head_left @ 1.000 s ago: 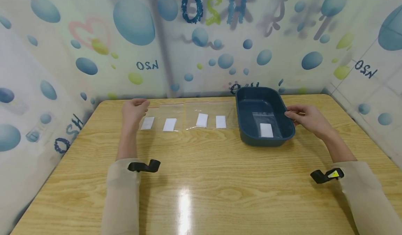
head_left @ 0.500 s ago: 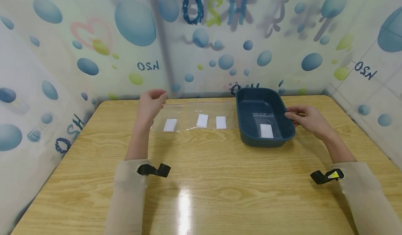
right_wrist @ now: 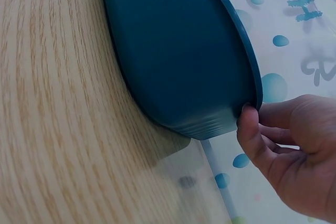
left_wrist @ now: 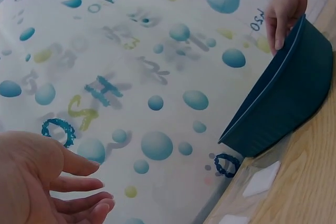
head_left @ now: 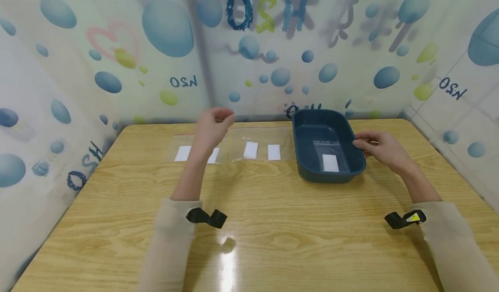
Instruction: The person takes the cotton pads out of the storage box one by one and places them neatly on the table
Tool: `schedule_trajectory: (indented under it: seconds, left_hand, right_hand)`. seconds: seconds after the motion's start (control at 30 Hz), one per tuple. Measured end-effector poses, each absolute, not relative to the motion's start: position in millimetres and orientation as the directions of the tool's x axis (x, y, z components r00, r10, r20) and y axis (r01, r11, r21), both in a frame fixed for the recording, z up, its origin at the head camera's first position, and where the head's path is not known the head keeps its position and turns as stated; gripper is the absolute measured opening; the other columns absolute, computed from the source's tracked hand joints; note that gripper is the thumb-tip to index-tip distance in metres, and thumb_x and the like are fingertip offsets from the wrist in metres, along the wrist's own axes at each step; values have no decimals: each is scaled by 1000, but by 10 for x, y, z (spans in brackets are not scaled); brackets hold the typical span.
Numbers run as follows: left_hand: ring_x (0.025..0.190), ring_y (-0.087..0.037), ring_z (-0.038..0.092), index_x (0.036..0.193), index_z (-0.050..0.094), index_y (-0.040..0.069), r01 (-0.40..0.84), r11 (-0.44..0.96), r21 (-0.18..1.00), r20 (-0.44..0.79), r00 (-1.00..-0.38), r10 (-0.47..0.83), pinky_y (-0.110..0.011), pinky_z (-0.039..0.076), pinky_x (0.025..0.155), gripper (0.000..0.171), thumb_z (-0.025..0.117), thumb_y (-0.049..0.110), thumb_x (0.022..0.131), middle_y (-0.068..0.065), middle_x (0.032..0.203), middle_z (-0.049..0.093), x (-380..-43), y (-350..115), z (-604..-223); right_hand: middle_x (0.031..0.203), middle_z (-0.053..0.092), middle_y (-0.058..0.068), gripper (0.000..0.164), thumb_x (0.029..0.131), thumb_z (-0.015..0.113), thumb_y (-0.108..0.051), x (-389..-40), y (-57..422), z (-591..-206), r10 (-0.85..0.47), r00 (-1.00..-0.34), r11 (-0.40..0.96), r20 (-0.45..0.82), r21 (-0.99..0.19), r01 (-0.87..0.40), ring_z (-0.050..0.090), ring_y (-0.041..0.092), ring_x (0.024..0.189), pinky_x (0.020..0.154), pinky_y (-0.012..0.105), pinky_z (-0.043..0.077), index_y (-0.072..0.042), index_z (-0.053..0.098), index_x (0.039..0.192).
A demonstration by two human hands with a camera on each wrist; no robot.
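Note:
My left hand [head_left: 212, 129] hovers above the row of clear zip bags, at the back of the table. Its fingers [left_wrist: 79, 184] are loosely bent and hold nothing in the left wrist view. Several bags lie flat side by side, each with a white rectangular piece inside; my left forearm partly covers one piece [head_left: 213, 155]. At the right end of the row stands a dark blue plastic basin [head_left: 325, 177]. Inside it lies another clear bag [head_left: 327, 147] with a white piece [head_left: 330, 163]. My right hand [head_left: 383, 149] pinches the basin's right rim between thumb and fingers [right_wrist: 249, 129].
The wooden table [head_left: 273, 231] runs up to a white wall sheet [head_left: 249, 71] printed with blue and green dots and letters. Sheets also stand at both sides. A black wrist camera [head_left: 206, 217] sits on the left sleeve, another [head_left: 404, 219] on the right.
My left hand has moved right, from the leftmost bag to over the second one, with nothing in its fingers. My right hand and the basin have stayed in place.

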State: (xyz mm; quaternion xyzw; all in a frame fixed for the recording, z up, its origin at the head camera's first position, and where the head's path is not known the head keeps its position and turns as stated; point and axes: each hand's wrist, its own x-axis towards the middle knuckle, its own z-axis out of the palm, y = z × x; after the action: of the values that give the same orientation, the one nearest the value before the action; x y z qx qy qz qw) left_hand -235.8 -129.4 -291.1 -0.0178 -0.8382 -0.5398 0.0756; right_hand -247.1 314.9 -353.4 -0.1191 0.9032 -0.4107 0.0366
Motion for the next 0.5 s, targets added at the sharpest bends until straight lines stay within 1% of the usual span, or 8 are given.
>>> schedule_trajectory:
  seconds: [0.13, 0.27, 0.5]
  left_hand:
    - [111, -29, 62, 122, 67, -1, 154, 440, 885, 167, -986, 10, -42, 50, 96, 29, 63, 19, 101, -16, 118, 67, -2382, -1137, -2953]
    - [110, -29, 63, 122, 67, -1, 166, 441, 882, 162, -986, 47, -42, 51, 95, 29, 63, 19, 101, -16, 118, 68, -2386, -1002, -2964]
    - [114, -26, 61, 125, 66, 0, 176, 405, 897, 149, -984, 99, -41, 49, 98, 31, 63, 20, 101, -13, 121, 67, -2390, -793, -2912]
  right_hand:
    - [122, 59, 29, 50, 106, 55, -26, -2469, 3150, -3538, -244, -969, 635, 29, -750, -182, 62, 5, 82, 73, 28, 57, 13, 51, 136]
    - [119, 60, 29, 47, 106, 56, -24, -2462, 3140, -3538, -245, -968, 622, 49, -759, -196, 62, 6, 80, 71, 28, 57, 14, 53, 134]
    - [114, 62, 25, 45, 105, 57, -21, -2465, 3146, -3539, -244, -967, 612, 68, -763, -208, 62, 6, 79, 70, 27, 57, 15, 54, 132]
